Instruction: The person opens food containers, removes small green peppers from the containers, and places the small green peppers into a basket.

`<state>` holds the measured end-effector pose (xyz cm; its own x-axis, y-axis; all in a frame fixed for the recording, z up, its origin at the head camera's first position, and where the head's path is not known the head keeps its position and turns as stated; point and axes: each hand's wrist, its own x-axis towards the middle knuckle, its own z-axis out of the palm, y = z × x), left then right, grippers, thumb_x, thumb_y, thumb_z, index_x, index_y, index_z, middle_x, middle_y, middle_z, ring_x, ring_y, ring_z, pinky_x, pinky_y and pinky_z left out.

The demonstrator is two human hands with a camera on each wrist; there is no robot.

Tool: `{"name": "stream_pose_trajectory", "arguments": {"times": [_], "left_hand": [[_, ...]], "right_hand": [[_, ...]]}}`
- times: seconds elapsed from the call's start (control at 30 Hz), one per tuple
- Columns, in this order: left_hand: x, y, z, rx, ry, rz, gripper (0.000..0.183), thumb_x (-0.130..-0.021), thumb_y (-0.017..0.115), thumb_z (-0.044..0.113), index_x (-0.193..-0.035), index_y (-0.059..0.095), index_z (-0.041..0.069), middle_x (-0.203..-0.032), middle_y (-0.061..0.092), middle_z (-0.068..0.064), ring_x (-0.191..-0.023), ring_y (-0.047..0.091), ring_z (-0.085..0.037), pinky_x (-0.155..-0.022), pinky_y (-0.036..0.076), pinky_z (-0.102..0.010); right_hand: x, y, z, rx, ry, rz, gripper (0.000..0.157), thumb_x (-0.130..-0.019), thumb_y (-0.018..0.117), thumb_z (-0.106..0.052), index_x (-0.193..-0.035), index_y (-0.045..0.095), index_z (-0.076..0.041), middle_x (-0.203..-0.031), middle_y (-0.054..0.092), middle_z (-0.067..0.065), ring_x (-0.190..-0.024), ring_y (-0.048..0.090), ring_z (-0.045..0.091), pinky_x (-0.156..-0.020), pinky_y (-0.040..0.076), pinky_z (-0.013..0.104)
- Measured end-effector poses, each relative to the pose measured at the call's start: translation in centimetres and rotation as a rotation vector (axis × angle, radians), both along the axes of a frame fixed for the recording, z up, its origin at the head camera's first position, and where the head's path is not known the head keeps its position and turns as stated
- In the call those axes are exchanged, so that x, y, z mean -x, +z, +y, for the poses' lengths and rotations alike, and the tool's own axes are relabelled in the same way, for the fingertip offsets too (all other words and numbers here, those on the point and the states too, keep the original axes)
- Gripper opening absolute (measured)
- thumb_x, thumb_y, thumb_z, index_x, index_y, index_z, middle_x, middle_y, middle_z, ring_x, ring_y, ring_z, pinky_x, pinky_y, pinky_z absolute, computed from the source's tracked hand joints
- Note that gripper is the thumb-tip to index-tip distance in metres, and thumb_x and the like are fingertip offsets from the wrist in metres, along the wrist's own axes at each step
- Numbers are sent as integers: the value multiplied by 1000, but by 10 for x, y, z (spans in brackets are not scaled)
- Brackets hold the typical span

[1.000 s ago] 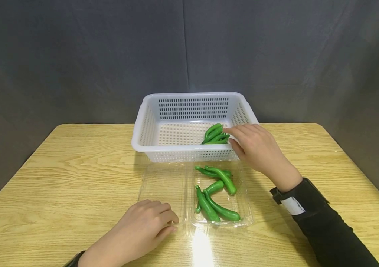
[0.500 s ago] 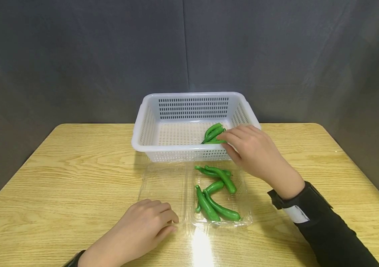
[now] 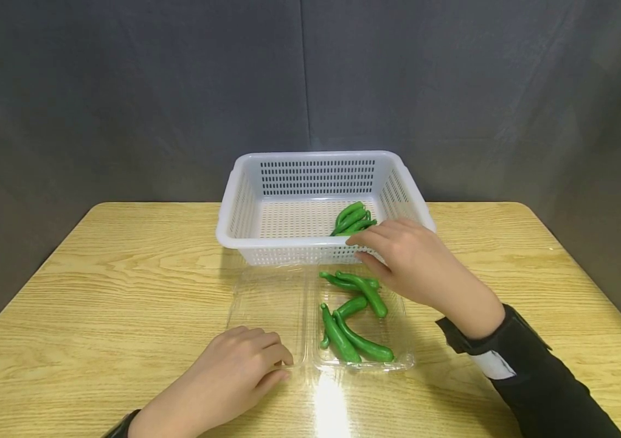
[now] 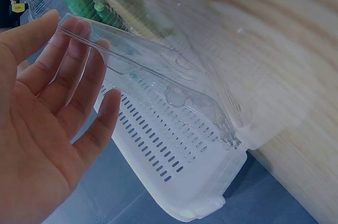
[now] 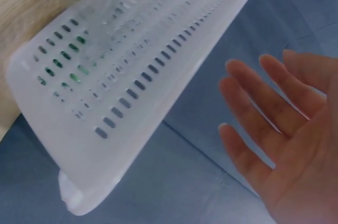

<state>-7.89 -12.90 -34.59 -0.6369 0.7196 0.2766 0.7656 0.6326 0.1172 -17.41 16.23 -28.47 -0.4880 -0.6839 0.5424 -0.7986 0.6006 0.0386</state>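
A clear plastic clamshell box (image 3: 409,356) lies opened flat on the table, its right half holding several green chili peppers (image 3: 367,345). My left hand (image 3: 233,371) rests at the near edge of the clear lid half (image 3: 269,304), fingers loosely bent; the left wrist view shows the fingertips against the lid edge (image 4: 158,81). Over the front rim of a white basket (image 3: 283,243) hovers my right hand (image 3: 409,258), thumb and fingers apart. The right wrist view shows its palm (image 5: 301,145) with nothing in it. More green chili peppers (image 3: 350,214) lie in the basket's front right corner.
The basket stands right behind the box on a wooden table (image 3: 124,292). A dark grey curtain (image 3: 179,91) hangs beyond the table's far edge. Light glares on the tabletop in front of the box.
My right hand has drawn back from the peppers in the basket, leftward and nearer, to above the front rim and the box. The left hand has not moved.
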Motion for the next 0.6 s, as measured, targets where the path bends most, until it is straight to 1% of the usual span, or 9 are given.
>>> {"name": "stream_pose_trajectory", "arguments": {"times": [0.17, 0.27, 0.4, 0.5, 0.6], "left_hand": [[0, 0, 0, 1, -3, -2, 9, -87, 76, 26, -91, 72, 18, -86, 65, 12, -75, 59, -6, -73, 51, -30], [0, 0, 0, 1, -4, 0, 9, -87, 76, 26, -91, 72, 18, -86, 64, 12, -75, 58, -6, -73, 51, -30], [0, 0, 0, -1, -3, 5, 9, -87, 76, 25, -90, 72, 18, -86, 65, 11, -75, 59, -6, -72, 51, -29], [0, 0, 0, -3, -3, 0, 9, -87, 76, 26, -91, 72, 18, -86, 65, 11, -76, 59, -6, -72, 51, -29], [0, 0, 1, -4, -2, -8, 9, -87, 76, 26, -91, 73, 18, -86, 65, 11, -76, 59, -5, -72, 51, -30]], "right_hand": [[-8, 5, -2, -29, -8, -57, 21, -86, 76, -8, -107, 72, -7, -95, 73, 2, -84, 67, 19, -78, 54, 39], [-13, 8, -4, -38, -8, -63, 22, -85, 78, -11, -107, 72, -7, -95, 73, 3, -84, 68, 19, -80, 54, 39], [-20, 10, -7, -38, 29, -68, 22, -86, 78, -15, -105, 72, -8, -94, 72, 0, -84, 67, 17, -79, 53, 37], [-24, 11, -9, -48, 58, -93, 22, -86, 79, -14, -105, 71, -10, -95, 71, -3, -83, 66, 14, -78, 53, 35], [-27, 11, -11, -68, 68, -120, 25, -84, 80, -14, -107, 71, -12, -97, 71, -4, -86, 66, 14, -80, 53, 34]]}}
